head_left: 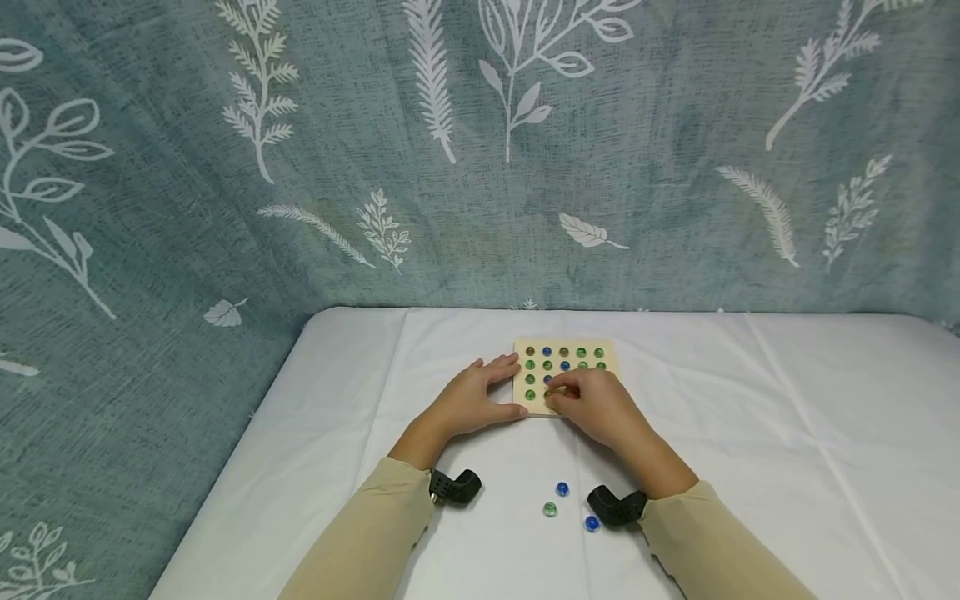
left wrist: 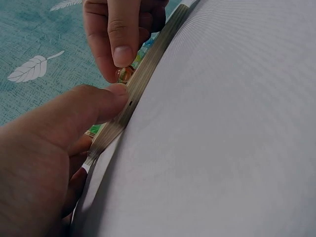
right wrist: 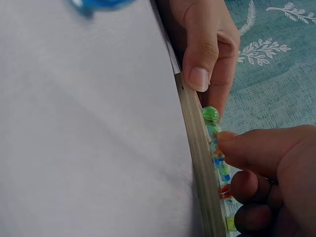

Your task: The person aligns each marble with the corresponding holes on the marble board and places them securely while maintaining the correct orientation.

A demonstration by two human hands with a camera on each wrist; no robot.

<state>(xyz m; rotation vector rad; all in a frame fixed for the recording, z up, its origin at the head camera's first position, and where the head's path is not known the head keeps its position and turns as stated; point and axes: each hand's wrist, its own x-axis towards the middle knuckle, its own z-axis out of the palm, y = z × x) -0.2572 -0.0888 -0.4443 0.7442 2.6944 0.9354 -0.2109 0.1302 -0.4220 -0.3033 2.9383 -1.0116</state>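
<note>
A: Right hand (head_left: 592, 404) first. Fingertips bunched low over the near edge of the wooden board (head_left: 607, 348). The left wrist view shows its thumb and a finger pinching an amber marble (left wrist: 124, 74) just above the board's near rim.

B: And the other hand?

A: Left hand (head_left: 472, 398) clamps the board's left near corner, thumb pressed to the near edge and fingers laid along the left side. It steadies the board and holds no marble.

B: How full is the board?

A: The far rows, counted from the board's far edge, look seated: green, blue and brownish marbles in a grid. The nearest row is mostly hidden under the right hand, so I cannot count the open holes there. The right wrist view shows a green marble (right wrist: 210, 114) sitting at the near row by the left thumb.

B: Anything left over?

A: Three loose marbles on the white cloth (head_left: 750, 433), nearer the person than the board, between the wrists: a blue one (head_left: 562, 489), a green one (head_left: 550, 509) and another blue (head_left: 592, 523). My reading is that most of the filling is done, with the pinched marble and those three still unplaced.
</note>
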